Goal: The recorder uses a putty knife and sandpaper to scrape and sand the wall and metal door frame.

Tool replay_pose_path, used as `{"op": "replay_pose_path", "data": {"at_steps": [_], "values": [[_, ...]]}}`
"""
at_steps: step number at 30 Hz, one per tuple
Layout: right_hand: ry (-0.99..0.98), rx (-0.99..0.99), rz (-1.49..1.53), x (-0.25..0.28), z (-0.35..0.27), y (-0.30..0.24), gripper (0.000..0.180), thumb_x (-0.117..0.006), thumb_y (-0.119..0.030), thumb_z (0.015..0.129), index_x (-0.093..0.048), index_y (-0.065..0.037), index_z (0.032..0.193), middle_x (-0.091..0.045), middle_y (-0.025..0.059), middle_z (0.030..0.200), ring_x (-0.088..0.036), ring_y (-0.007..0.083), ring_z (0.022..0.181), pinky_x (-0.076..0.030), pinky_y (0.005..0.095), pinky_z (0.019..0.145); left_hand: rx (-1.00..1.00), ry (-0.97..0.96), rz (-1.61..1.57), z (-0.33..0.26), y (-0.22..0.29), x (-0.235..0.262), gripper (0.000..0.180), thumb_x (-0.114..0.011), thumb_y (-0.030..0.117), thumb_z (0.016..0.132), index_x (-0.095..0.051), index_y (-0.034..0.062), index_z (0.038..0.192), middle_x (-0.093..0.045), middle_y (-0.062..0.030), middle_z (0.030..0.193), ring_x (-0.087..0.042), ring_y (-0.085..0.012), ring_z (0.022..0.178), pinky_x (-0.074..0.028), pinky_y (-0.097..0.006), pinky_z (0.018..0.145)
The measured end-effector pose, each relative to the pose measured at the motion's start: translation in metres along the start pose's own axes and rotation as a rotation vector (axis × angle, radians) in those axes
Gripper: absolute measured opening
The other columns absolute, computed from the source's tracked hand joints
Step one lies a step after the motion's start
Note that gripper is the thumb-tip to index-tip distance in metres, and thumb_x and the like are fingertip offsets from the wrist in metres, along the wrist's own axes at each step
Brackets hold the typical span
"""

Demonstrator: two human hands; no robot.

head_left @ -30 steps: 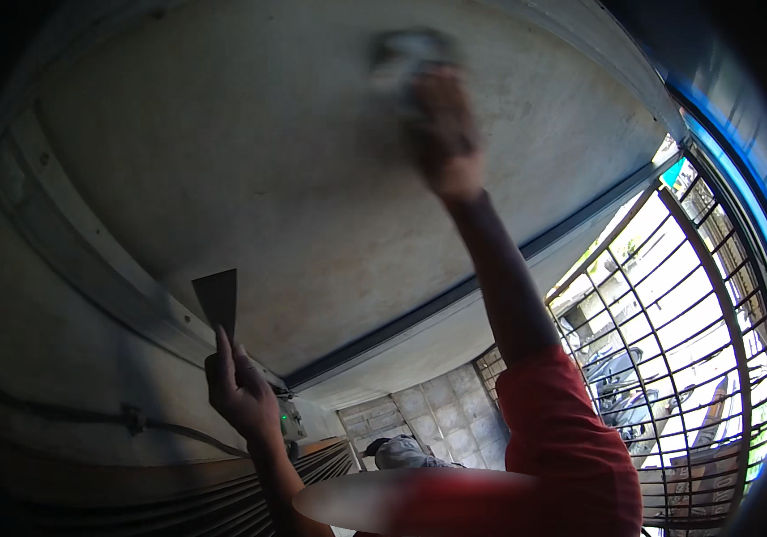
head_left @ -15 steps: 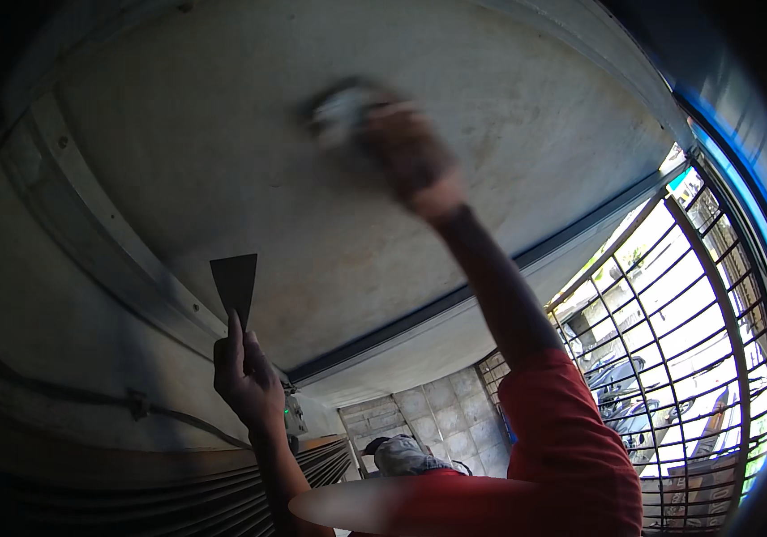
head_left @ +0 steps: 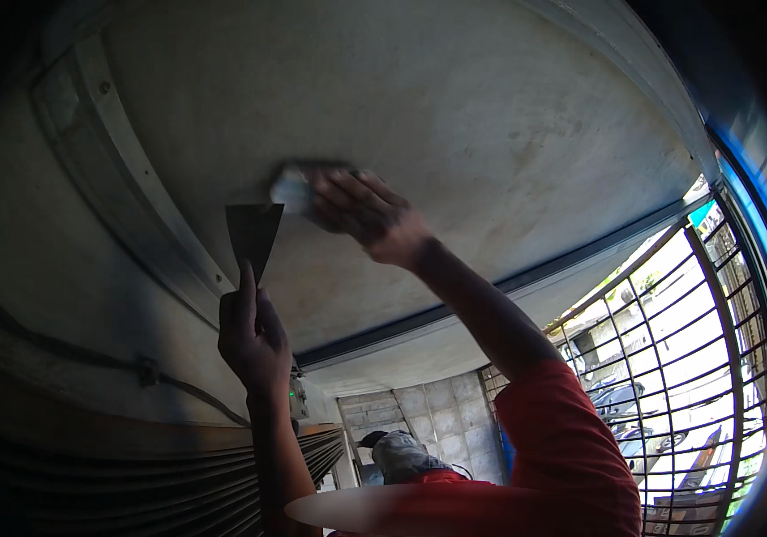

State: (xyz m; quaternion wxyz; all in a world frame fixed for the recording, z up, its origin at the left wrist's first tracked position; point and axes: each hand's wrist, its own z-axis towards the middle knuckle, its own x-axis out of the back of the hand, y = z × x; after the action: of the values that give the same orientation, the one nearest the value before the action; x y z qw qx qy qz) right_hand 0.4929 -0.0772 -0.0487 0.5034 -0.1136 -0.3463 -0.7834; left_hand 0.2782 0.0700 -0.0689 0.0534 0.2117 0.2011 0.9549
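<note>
Overhead spreads a pale, smudged panel (head_left: 419, 107). Against it my right hand (head_left: 365, 210) presses a whitish pad (head_left: 292, 188), its fingers laid over the back; blur hides what the pad is made of. My left hand (head_left: 253, 336) grips a putty knife (head_left: 254, 234), blade up and index finger stretched along it. The knife's wide edge lies just below and left of the pad; whether they touch I cannot tell.
A metal strip (head_left: 146, 192) with screws runs along the panel's left side, and a dark beam (head_left: 455, 309) crosses its near side. Bars of a grille (head_left: 661, 358) stand at right. A cable (head_left: 195, 394) hangs at left; a grey cap (head_left: 401, 456) shows low in the middle.
My right hand has swept down and left with the pad, close to the knife. My left hand has risen slightly with the putty knife.
</note>
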Motion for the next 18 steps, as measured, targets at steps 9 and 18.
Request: {"op": "replay_pose_path", "data": {"at_steps": [9, 18], "values": [[0.558, -1.034, -0.469, 0.118, -0.073, 0.164, 0.048, -0.039, -0.013, 0.100, -0.044, 0.000, 0.145, -0.043, 0.0185, 0.151, -0.033, 0.0336, 0.145, -0.028, 0.0421, 0.119, -0.073, 0.001, 0.082, 0.007, 0.007, -0.043, 0.050, -0.059, 0.000, 0.093, -0.053, 0.0122, 0.142, -0.054, -0.0083, 0.080, -0.058, -0.0227, 0.068, -0.048, -0.034, 0.057], [-0.126, -0.187, -0.068, 0.038, 0.002, 0.057, 0.047, -0.050, -0.013, 0.093, -0.053, -0.006, 0.139, -0.050, 0.0144, 0.146, -0.041, 0.0294, 0.140, -0.029, 0.0490, 0.117, -0.016, 0.131, -0.003, -0.001, 0.010, -0.088, 0.052, -0.053, -0.002, 0.095, -0.044, 0.0027, 0.146, -0.054, -0.0179, 0.101, -0.059, -0.0314, 0.086, -0.052, -0.037, 0.070]]}}
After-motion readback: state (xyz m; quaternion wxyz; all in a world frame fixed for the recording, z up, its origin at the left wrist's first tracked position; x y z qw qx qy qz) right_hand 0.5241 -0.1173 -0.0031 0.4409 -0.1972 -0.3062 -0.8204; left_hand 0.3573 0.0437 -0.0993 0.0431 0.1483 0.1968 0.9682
